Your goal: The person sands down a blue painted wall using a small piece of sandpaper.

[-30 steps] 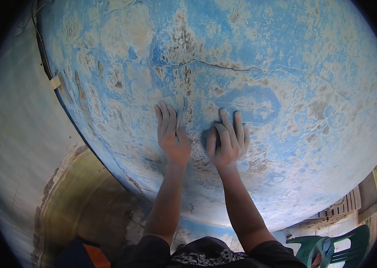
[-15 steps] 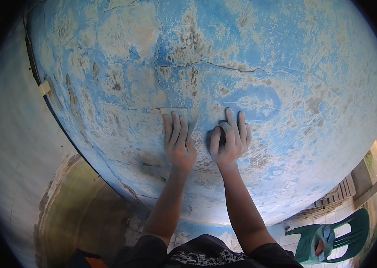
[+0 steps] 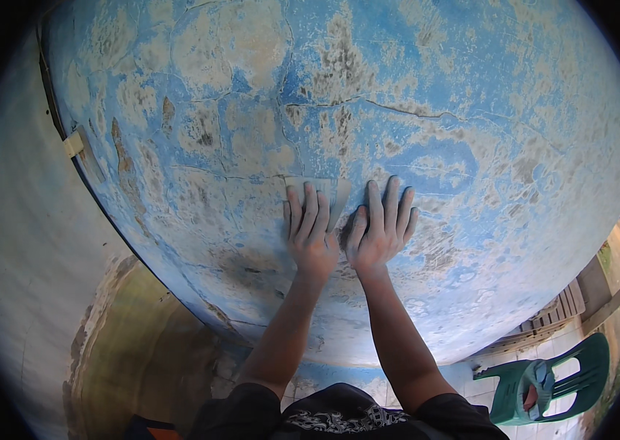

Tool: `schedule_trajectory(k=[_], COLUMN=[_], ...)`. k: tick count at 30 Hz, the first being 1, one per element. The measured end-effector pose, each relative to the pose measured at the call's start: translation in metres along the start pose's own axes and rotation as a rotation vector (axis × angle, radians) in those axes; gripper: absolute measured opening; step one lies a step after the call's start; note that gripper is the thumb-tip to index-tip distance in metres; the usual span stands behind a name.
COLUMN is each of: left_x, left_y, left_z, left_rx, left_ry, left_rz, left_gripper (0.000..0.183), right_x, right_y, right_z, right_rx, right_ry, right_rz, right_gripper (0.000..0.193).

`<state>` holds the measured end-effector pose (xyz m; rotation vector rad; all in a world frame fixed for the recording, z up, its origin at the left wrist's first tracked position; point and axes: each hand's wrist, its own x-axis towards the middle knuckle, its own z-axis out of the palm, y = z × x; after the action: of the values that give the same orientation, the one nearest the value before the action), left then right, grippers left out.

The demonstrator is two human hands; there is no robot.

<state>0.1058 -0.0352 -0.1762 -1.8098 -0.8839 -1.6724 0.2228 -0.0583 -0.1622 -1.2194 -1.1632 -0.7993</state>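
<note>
My left hand (image 3: 313, 231) presses a pale sheet of sandpaper (image 3: 340, 195) flat on the worn blue wall (image 3: 427, 158). The sheet's upper edge and right corner show past the fingers; the rest is hidden under the hand. Close beside it on the right, my right hand (image 3: 383, 227) lies against the wall with its fingers stretched and apart. No object shows in it. A dark patch by its thumb may be shadow; I cannot tell. Pale dust coats the fingers of both hands.
Cracks and bare grey patches run across the wall. A pale switch box (image 3: 74, 144) sits at its left edge, near a paler wall (image 3: 24, 220). At the lower right stands a green plastic chair (image 3: 592, 374) with a cloth-like item (image 3: 535, 389) on it.
My right hand has come closer to the left one, and its bent fingers have straightened out. The view has shifted slightly. My left hand stays on the sandpaper.
</note>
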Motion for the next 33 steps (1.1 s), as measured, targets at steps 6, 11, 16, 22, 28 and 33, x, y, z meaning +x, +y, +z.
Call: schedule_trajectory(k=[6,11,16,22,28,33], left_x=[0.067,-0.034,-0.015,0.074,-0.002,-0.020], left_y=[0.008,0.020,0.019,0.010,0.011,0.020], left_z=[-0.005,-0.001,0.001,-0.016,-0.014,-0.010], left_rx=[0.000,-0.033,-0.068,-0.013,-0.002,-0.038], left_ry=[-0.021,-0.072,-0.051,-0.042,-0.111,-0.111], left_rz=[-0.009,-0.137,-0.125,-0.018,-0.100,-0.107], left_gripper=[0.050,0.050,0.051,0.057,0.056,0.058], right_x=[0.006,0.022,0.042,0.040,0.035,0.038], right_y=[0.007,0.006,0.006,0.015,0.018,0.021], right_z=[-0.002,-0.027,-0.046,-0.044,-0.060,-0.081], right_rx=[0.009,0.088,0.018,-0.023,-0.057,-0.063], right_ry=[-0.033,-0.202,-0.322,-0.384,-0.486,-0.678], right_rz=[-0.012,-0.026,0.060,0.007,0.018,0.044], right_gripper=[0.045,0.063,0.108,0.109,0.111,0.129])
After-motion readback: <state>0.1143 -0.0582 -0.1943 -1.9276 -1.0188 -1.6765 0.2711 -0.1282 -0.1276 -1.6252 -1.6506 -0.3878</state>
